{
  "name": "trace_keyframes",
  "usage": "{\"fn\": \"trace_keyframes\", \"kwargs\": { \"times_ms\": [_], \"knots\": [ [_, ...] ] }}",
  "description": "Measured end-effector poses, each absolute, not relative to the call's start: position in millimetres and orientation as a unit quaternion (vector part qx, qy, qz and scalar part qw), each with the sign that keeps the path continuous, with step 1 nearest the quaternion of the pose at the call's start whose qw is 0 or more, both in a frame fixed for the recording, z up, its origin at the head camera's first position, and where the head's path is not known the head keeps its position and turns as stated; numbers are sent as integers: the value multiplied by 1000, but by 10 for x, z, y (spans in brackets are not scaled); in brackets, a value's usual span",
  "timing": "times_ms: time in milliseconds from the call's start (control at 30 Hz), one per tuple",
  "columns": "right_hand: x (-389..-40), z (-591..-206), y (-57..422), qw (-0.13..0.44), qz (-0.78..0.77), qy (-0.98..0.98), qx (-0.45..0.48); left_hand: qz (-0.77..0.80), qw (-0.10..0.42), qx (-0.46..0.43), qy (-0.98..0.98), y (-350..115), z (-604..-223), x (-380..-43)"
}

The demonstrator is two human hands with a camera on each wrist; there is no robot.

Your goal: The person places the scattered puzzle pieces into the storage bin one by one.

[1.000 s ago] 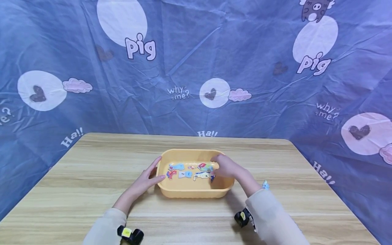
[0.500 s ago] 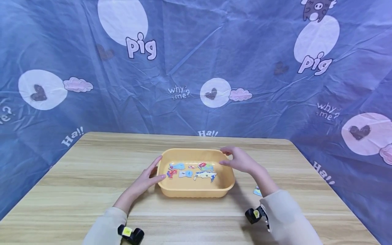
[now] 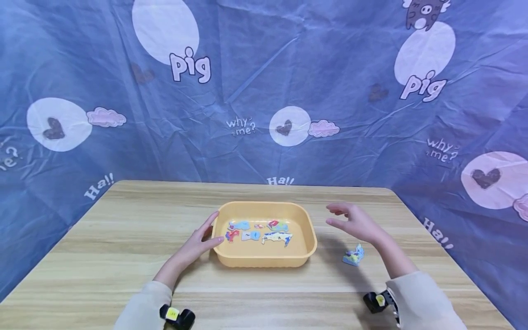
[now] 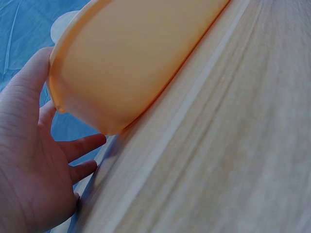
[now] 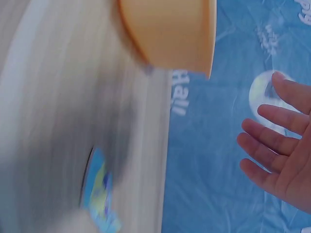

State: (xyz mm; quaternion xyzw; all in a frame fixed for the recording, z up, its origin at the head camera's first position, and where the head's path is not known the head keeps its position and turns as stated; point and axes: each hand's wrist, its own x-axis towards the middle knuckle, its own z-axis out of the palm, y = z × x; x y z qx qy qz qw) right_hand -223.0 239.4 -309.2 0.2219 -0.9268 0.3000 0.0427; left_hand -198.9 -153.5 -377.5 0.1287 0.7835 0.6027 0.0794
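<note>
A light orange plastic tub (image 3: 264, 261) stands on the table, with several flat, colourfully printed cut-out pieces lying in it, among them a cream and blue piece (image 3: 277, 237), a light blue piece (image 3: 250, 235) and a red one (image 3: 232, 235). My left hand (image 3: 193, 247) holds the tub's left end, the thumb over the rim and the other fingers spread along the outside. To the right of the tub, my right hand (image 3: 358, 223) hovers above the table with loosely bent fingers and nothing in them. Below it on the tabletop lies a blue and yellow cut-out piece (image 3: 353, 255).
The wooden table (image 3: 123, 220) reaches back to a blue printed curtain (image 3: 247, 91). A black camera (image 3: 177, 317) sits at the left sleeve and another camera (image 3: 375, 302) at the right sleeve.
My right hand has come out of the tub and moved right over the table. The blue and yellow piece, formerly mostly hidden by the right arm, now shows fully. The left hand stays put.
</note>
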Motion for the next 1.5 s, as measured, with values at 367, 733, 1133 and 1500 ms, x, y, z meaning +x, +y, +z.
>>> {"fn": "trace_keyframes", "kwargs": {
  "times_ms": [367, 733, 1133, 1500],
  "knots": [
    [-2098, -3239, 2813, 30, 303, -928, 215, 597, 71, 132, 788, -1609, -4096, -2133],
    [-2016, -3450, 3072, -40, 263, -938, 224, 591, 75, 120, 794, -1593, -4077, -2123],
    [-1984, -3697, 3230, -61, 268, -942, 194, 589, 73, 131, 794, -1595, -4087, -2141],
    [-1990, -3779, 3247, -40, 258, -946, 193, 588, 72, 129, 795, -1596, -4073, -2146]
  ]
}}
